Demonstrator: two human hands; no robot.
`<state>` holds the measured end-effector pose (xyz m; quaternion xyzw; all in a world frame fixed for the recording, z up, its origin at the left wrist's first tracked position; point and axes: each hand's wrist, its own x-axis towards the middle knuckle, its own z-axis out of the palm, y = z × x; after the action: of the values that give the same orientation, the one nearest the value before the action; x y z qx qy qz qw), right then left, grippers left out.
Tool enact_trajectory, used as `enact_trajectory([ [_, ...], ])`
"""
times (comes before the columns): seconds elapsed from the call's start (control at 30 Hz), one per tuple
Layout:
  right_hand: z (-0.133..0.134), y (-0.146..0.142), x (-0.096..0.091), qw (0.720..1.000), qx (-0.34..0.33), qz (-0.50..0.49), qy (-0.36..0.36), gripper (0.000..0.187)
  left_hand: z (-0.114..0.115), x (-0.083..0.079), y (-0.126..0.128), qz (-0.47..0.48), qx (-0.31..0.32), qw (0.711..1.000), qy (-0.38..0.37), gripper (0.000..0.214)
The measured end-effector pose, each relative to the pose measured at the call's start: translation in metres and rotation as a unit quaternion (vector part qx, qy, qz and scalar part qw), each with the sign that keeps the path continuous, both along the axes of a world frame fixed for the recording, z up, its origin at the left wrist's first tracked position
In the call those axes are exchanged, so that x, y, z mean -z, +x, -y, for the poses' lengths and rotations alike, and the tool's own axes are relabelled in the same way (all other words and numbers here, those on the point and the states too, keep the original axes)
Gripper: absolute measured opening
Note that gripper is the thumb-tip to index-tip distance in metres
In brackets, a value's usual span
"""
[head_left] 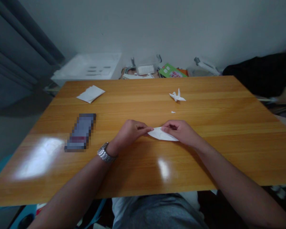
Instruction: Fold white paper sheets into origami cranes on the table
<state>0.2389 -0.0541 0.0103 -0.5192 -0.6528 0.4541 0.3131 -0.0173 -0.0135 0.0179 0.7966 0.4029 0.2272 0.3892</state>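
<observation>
A folded piece of white paper (162,135) lies over the middle of the wooden table, narrow and pointed at its left end. My left hand (134,131), with a metal watch on its wrist, pinches that left tip between thumb and finger. Over the paper's right part, my right hand (178,129) has its fingers closed on the upper edge and covers the right end. Beyond my hands stands a small white origami crane (177,96). A tiny white paper scrap (173,112) lies between the crane and my right hand.
On the left of the table (133,105) lie a phone (82,132), blurred out, and a small stack of white paper (91,93). Behind the far edge are a white box (102,65), a green booklet (170,71) and dark cloth (259,74).
</observation>
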Motion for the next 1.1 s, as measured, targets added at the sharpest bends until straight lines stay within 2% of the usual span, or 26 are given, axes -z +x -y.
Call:
enact_trajectory([
  [0.23,-0.001,0.001,0.0,1.0,0.002,-0.001,0.006,0.035,0.0,-0.002,-0.002,-0.028,0.006,0.999,0.029,0.039],
  [0.33,-0.003,0.004,0.0,1.0,0.012,0.002,0.009,0.035,-0.001,-0.005,-0.003,-0.023,-0.005,1.0,0.019,0.038],
  [0.5,-0.007,0.013,0.003,0.997,0.076,0.009,0.027,0.035,-0.006,-0.009,-0.009,0.059,-0.111,0.992,-0.024,0.042],
  [0.6,-0.007,0.015,0.005,0.997,0.078,0.009,0.022,0.035,-0.008,-0.008,-0.009,0.076,-0.138,0.987,-0.009,0.045],
  [0.77,-0.004,0.008,0.006,0.998,0.06,0.005,0.01,0.034,-0.003,-0.002,-0.001,0.081,-0.108,0.991,0.021,0.046],
  [0.87,-0.001,0.002,0.007,0.999,0.047,0.021,0.008,0.032,0.004,-0.001,0.006,0.06,-0.072,0.995,0.044,0.035],
  [1.0,0.004,-0.005,0.005,0.999,0.019,0.04,0.015,0.03,0.013,0.002,0.015,0.04,-0.008,0.999,0.022,0.025],
  [1.1,0.006,-0.008,0.002,0.999,0.021,0.024,0.012,0.029,0.016,0.005,0.019,0.026,-0.011,0.999,0.036,0.015],
])
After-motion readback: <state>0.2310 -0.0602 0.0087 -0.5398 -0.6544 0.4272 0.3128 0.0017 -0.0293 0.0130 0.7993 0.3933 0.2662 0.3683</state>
